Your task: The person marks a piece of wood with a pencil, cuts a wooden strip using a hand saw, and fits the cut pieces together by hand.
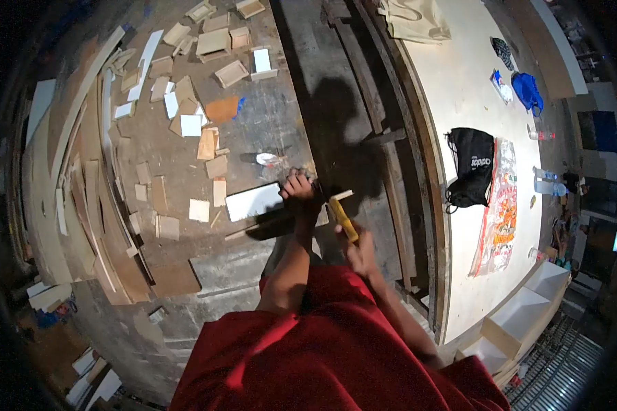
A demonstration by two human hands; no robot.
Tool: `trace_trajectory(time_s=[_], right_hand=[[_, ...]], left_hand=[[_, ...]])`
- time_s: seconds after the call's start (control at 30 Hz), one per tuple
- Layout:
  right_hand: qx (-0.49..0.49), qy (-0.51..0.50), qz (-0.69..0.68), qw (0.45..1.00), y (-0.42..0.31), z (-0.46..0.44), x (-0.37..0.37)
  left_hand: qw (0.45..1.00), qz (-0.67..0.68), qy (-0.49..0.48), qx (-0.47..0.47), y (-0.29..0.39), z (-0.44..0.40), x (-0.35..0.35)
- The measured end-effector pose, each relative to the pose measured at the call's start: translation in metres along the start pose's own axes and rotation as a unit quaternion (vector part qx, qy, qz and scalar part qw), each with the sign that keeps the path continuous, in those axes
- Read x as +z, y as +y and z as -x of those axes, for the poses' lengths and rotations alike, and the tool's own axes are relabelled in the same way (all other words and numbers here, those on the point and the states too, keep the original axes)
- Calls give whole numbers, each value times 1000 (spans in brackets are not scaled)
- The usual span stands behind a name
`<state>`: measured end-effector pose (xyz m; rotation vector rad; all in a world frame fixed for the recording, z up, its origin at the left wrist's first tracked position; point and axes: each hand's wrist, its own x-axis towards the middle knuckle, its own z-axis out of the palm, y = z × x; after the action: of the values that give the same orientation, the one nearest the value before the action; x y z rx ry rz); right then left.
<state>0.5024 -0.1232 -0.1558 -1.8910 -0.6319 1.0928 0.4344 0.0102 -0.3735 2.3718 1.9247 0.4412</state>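
My left hand (pixel 300 190) is closed at the right edge of the worktable, its fingers curled over a narrow wood strip (pixel 243 232). One end of the strip comes out to the right of the hand, past the table edge. In my right hand (pixel 360 255) is a yellow-handled tool (pixel 343 220), slanting up and left toward the strip. Its working end is too dark to make out. Just left of my left hand lies a white board (pixel 253 202), partly covered by the hand. A small white and red item (pixel 267 159) lies beyond it.
Several small wood blocks and box pieces (pixel 214 43) are scattered over the worktable (pixel 267 116). Long wood strips (pixel 92 198) lie along its left side. Across a dark gap, a pale panel (pixel 452 89) bears a black drawstring bag (pixel 472 164) and a printed plastic bag (pixel 498 212).
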Motion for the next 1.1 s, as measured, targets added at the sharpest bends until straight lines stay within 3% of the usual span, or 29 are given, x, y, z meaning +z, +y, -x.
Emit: trace_trajectory(time_s=[0.07,0.17,0.23,0.27,0.33,0.37,0.53,0.57,0.6,0.67,0.73,0.8,0.83,0.93,0.97,1.1], right_hand=[[20,-48,10,999,7,2,-3],[55,2,-19,998,11,-4,0],[-51,-19,-10,998,27,-8,-4],[-54,-15,-9,998,33,-5,-7],[57,-12,32,998,13,7,-10],[58,-15,32,998,14,4,-10],[-26,-26,-4,999,21,-14,-1],[-62,6,-42,997,26,-10,2],[-99,35,-78,991,24,-6,5],[82,-47,11,995,22,6,-14],[43,-26,-60,997,19,2,-13],[127,-5,-56,990,18,-5,-19],[125,176,-39,976,35,1,-1],[44,85,-56,994,37,-4,-31],[138,29,-55,988,30,-3,-44],[117,64,-63,989,52,-8,-27]], left_hand=[[1000,7,9,-4,-2,9,4],[1000,-20,-19,3,-3,8,2],[1000,-6,-11,6,-5,13,1],[1000,9,5,7,-2,9,3],[999,41,35,-5,3,4,-1],[999,19,30,6,1,4,-1],[1000,16,-6,3,-2,11,1],[998,17,54,24,-3,8,4],[998,15,55,22,-3,3,3],[999,16,32,4,0,7,-1],[998,17,63,17,0,5,-2],[997,7,69,21,0,5,-3],[998,7,65,20,1,7,-3],[1000,14,5,1,-2,8,-3],[1000,11,27,11,-2,6,-2],[998,-3,54,26,0,4,-4]])
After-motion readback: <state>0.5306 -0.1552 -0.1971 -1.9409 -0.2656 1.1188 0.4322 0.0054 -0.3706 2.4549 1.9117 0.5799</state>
